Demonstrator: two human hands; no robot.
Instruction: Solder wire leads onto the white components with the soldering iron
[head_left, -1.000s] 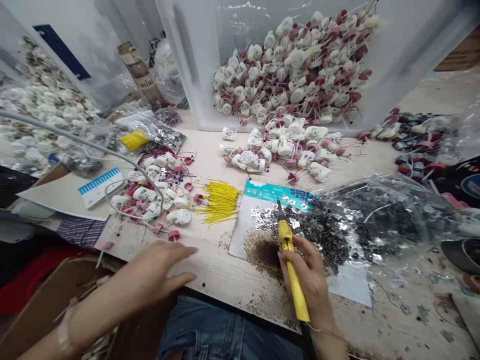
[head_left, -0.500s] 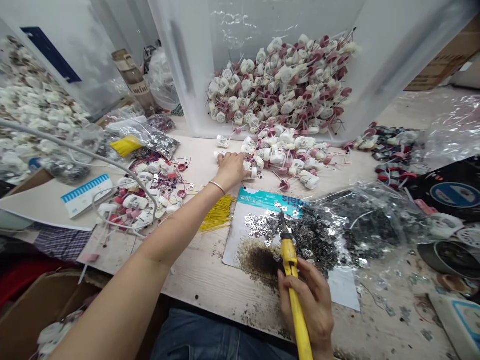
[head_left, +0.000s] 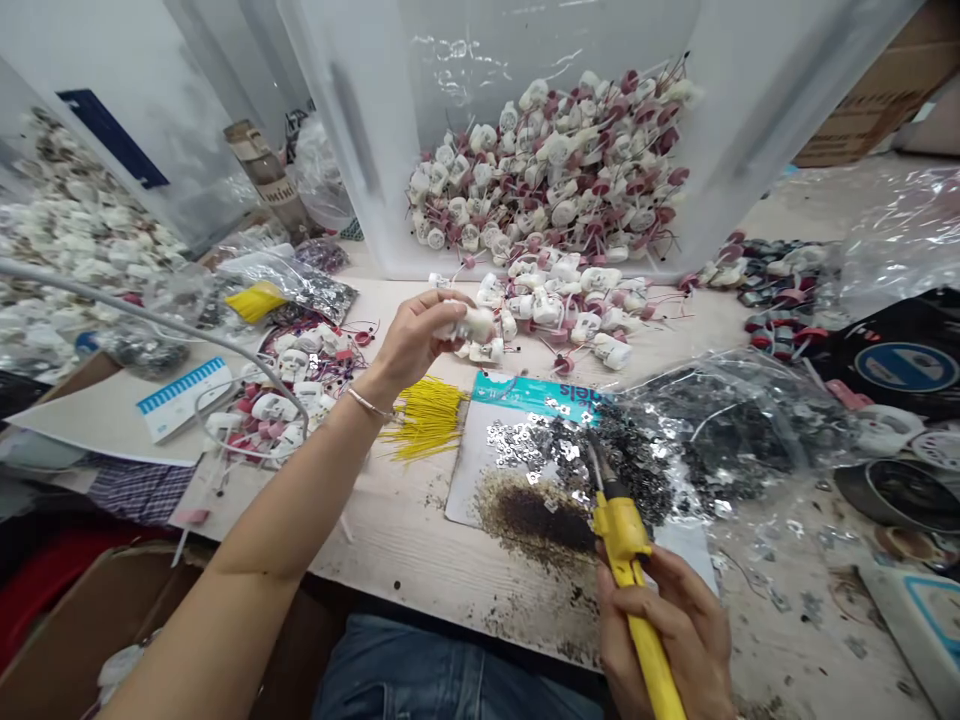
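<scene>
The left hand (head_left: 412, 340) has come back from the loose heap (head_left: 570, 305), its fingers pinching a white wired plastic part (head_left: 472, 323) above the bench, while the right hand (head_left: 664, 640) grips a yellow soldering iron (head_left: 619, 525) beside silver metal flakes (head_left: 630, 460)

Pale, scorched workbench (head_left: 405, 545); cardboard carton (head_left: 862, 95) beyond.

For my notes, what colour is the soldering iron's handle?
The soldering iron's handle is yellow, best in the head view.
</scene>
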